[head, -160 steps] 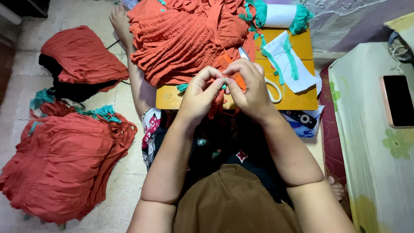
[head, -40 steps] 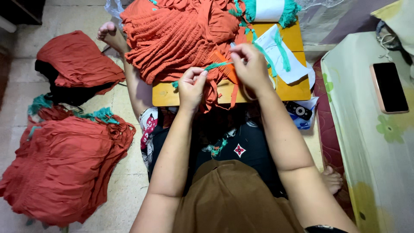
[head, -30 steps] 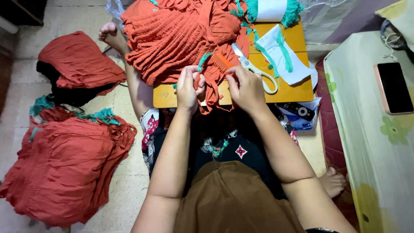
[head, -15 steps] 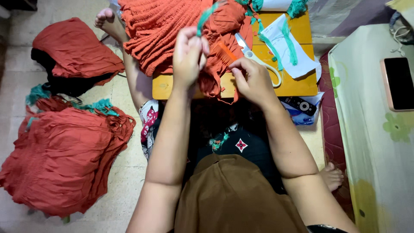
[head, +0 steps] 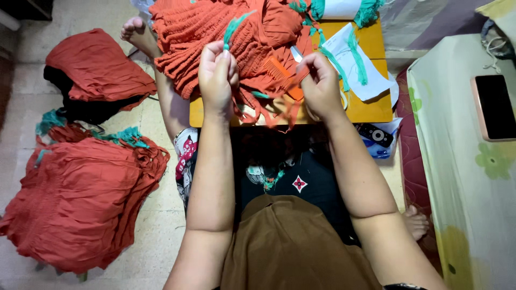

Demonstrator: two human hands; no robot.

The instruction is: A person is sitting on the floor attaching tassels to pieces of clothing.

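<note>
The orange garment (head: pixel 226 37), a heap of gathered, smocked cloth, lies across the far half of a low yellow table (head: pixel 376 104) in front of our crossed legs. Nearest the camera we see our brown top (head: pixel 290 252) and a dark patterned skirt (head: pixel 290 177) over the lap. Our left hand (head: pixel 217 80) is raised over the near edge of the heap, thumb and fingers pressed together on a teal drawstring (head: pixel 234 27) that rises from the pinch. Our right hand (head: pixel 321 86) is at the cloth's right side, fingers curled and pinching an orange strip of fabric (head: pixel 285 94), with loose orange ends hanging over the table's near edge. Just past the right hand, a white sheet (head: pixel 357 67) with teal cords (head: pixel 357 59) lies on the tabletop, and a remote control (head: pixel 376 134) sits below the table's right corner. To the right, a pale cloth-covered surface (head: pixel 457 172) with green flowers carries a dark phone (head: pixel 494 107) and stands close to the table. To the left, on the tiled floor (head: pixel 32 80), two piles of folded orange garments (head: pixel 80 198) take up much of the room; the farther pile (head: pixel 97 67) rests on something black. A bare foot (head: pixel 137 32) shows by the table's far left corner.
</note>
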